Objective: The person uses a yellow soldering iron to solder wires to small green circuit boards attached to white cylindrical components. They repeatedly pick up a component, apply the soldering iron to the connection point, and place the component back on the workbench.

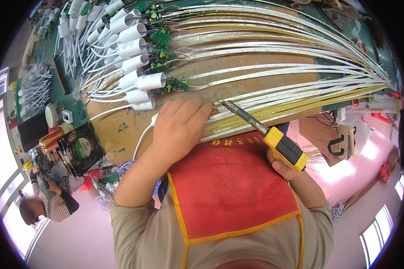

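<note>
My right hand [281,168] is closed round a yellow and black soldering gun [284,148], its thumb showing below the handle. The dark barrel slants up and left, and its tip is at the ends of the white LED strips [247,102], close beside my left fingers. My left hand [180,125] lies palm down over the board, fingers bent and pressed together. What they pinch is hidden beneath them. From under that hand pokes the end of a white cylindrical housing [154,119] with a white cord [139,141] running down.
Several white housings [151,81] with cords and green circuit boards [180,83] line the left side of the brown work board [121,150]. LED strips bunch together at the far right. A black fan [80,149] stands at left. Another person [54,199] is at lower left.
</note>
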Demonstrator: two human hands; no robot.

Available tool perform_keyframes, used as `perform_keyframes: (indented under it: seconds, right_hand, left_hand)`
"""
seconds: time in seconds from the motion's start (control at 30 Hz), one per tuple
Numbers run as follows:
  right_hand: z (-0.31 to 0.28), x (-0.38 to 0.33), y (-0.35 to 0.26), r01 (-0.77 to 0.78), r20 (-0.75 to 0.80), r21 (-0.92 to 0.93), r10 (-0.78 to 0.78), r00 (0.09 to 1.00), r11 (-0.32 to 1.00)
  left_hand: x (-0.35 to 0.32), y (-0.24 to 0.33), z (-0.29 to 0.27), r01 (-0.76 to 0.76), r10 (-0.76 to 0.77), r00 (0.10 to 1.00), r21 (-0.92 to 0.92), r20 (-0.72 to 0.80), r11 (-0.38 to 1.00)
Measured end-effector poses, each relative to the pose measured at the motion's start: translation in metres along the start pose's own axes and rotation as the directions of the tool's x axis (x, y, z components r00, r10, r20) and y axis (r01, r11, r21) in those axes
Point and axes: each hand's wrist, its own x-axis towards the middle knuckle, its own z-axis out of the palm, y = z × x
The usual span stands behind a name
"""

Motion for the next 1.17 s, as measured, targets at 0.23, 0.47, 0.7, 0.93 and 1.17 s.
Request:
perform_keyframes:
  seconds: [0.23, 0.47, 0.7, 0.93, 1.17]
  right_hand:
    - [-0.003, -0.001, 0.001, -0.016, 0.044, -0.130, 0.022, 0.999, 0.991]
    - [-0.002, 0.001, 0.003, 0.124, 0.030, -0.238, -0.120, 0.992, 0.963]
    - [-0.003, 0.001, 0.007, 0.088, 0.030, -0.157, -0.084, 0.996, 0.984]
    - [0.000, -0.013, 0.012, -0.073, -0.010, 0.020, 0.073, 0.997, 0.997]
    - [-0.005, -0.019, 0.014, -0.116, 0.019, 0.026, 0.116, 0.993, 0.993]
  left_hand:
    - [0.001, -0.001, 0.001, -0.006, 0.006, 1.000, 0.001, 0.006, 1.000]
    - [0.002, -0.001, 0.002, 0.000, 0.000, 1.000, -0.002, 0.025, 1.000]
    - [0.000, -0.001, 0.003, 0.008, -0.007, 1.000, -0.010, 0.017, 1.000]
    - [0.003, -0.002, 0.003, -0.008, 0.009, 1.000, -0.017, 0.016, 1.000]
    - [0.002, -0.002, 0.004, -0.012, 0.012, 1.000, -0.011, 0.024, 1.000]
